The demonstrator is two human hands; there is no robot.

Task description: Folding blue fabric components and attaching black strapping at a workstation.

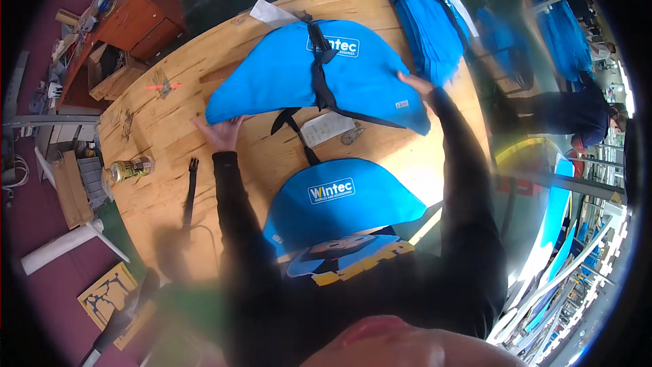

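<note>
A curved bundle of blue fabric panels (265,71) with a printed label lies across the far part of the wooden table, a black strap (318,71) tied around its middle. My left hand (221,134) grips its left corner, the fingers partly hidden beneath the fabric. On the right edge, my right hand (415,85) holds the bundle, with some fingers out of sight behind it. Nearer to me is a second blue fabric panel bundle (367,197) of similar shape, with another black strap (309,149) reaching out from its top.
White paper (327,129) lies between the bundles. A thick strapped blue stack (424,27) sits at the table's far right corner. At left are a can (132,168) and a loose buckled black strap (191,187). Another person (567,112) is off to the right.
</note>
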